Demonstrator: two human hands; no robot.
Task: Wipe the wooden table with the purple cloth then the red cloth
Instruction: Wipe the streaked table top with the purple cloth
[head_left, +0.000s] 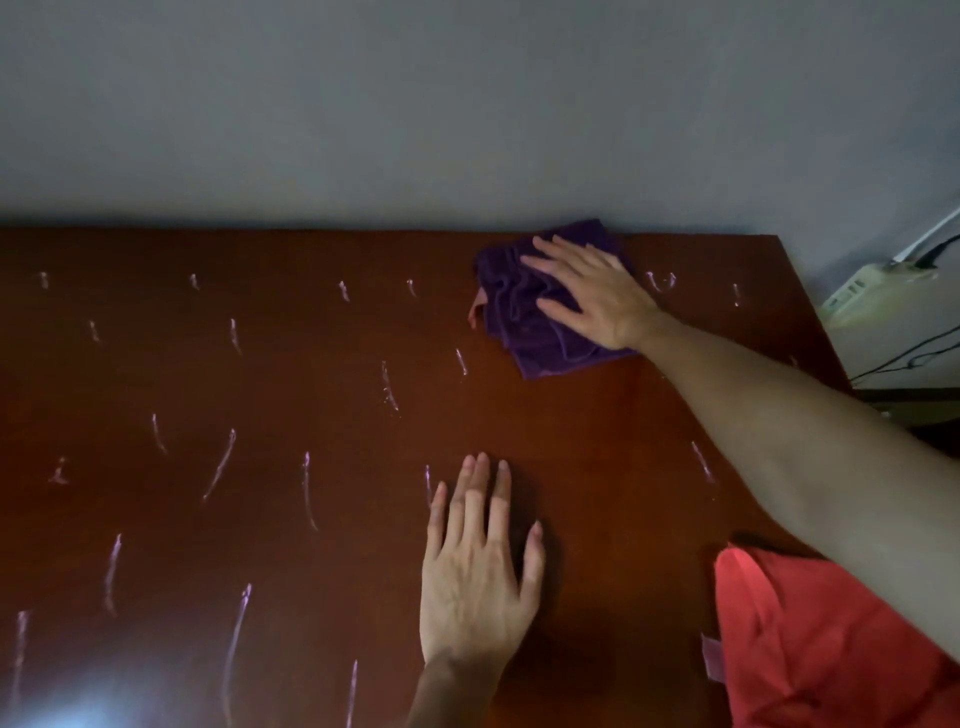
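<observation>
The dark reddish wooden table fills the view and carries several pale streaks. A crumpled purple cloth lies near its far right edge, close to the wall. My right hand presses flat on top of it, fingers spread and pointing left. A small pink tag sticks out at the cloth's left side. My left hand rests flat on the bare wood nearer to me, fingers spread, holding nothing. The red cloth lies at the near right corner, partly under my right forearm.
A grey wall stands right behind the table's far edge. Past the right edge, a white power strip with a plug and black cables sits on a lower surface. A bright glare marks the near left corner.
</observation>
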